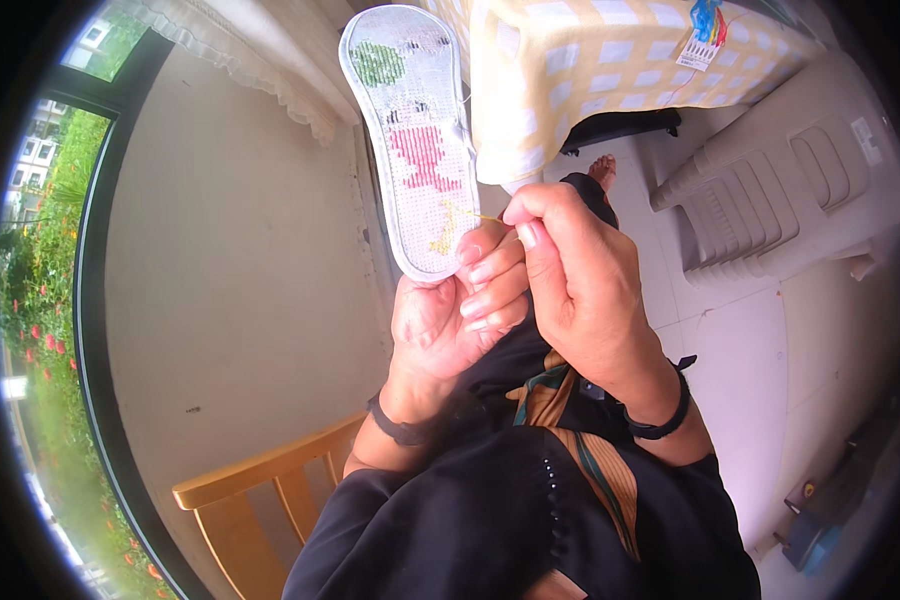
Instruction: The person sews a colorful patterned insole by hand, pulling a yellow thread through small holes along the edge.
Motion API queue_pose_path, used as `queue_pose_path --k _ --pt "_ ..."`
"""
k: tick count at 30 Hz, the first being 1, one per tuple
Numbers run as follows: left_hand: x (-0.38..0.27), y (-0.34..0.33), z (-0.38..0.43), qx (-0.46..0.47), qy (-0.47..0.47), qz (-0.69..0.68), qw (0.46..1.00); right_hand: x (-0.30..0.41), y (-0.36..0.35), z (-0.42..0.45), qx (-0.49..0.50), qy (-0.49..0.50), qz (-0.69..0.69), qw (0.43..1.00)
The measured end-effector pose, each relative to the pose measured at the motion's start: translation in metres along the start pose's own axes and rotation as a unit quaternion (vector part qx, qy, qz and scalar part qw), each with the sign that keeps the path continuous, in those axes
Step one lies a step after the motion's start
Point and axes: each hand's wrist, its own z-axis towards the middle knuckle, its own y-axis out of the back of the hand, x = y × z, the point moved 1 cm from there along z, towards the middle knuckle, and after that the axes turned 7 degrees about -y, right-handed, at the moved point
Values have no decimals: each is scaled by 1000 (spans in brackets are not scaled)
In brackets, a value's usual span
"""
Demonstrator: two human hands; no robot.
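Observation:
My left hand [461, 315] grips the lower edge of a pale mesh insole [420, 97], its fingers curled at the lower right rim. The insole bears a green round patch, a red stitched figure and some yellow stitches near its lower end. Just right of it, my right hand [581, 274] pinches the end of a yellow embroidery thread [484, 217] between thumb and forefinger. The thread runs from the yellow stitches to those fingertips. Whether a needle is in the pinch cannot be told.
A table with a checked cloth [592, 52] stands ahead, bearing a card of coloured threads [701, 46]. Stacked plastic chairs [780, 165] are at the right. A wooden chair back [270, 469] is at lower left, beside the wall and a window [82, 225].

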Motion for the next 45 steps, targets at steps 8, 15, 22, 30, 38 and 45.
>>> queue_pose_path --k 8,15,22,30,38,45 --pt "-2 4 2 -14 -11 -15 1000 4 13 -9 48 -6 -27 998" --pt "2 4 3 -2 -3 21 1000 3 17 -8 16 5 -72 997" --pt "8 1 2 -33 -5 75 997 4 11 -8 28 -27 -68 997" --pt "9 3 3 -41 -10 86 995 4 12 -6 7 -2 -91 996" --pt "12 13 1 -99 -72 397 910 -6 29 -14 105 -225 111 962" --pt "10 10 3 -89 -135 518 840 -26 31 -22 -110 -126 -130 977"
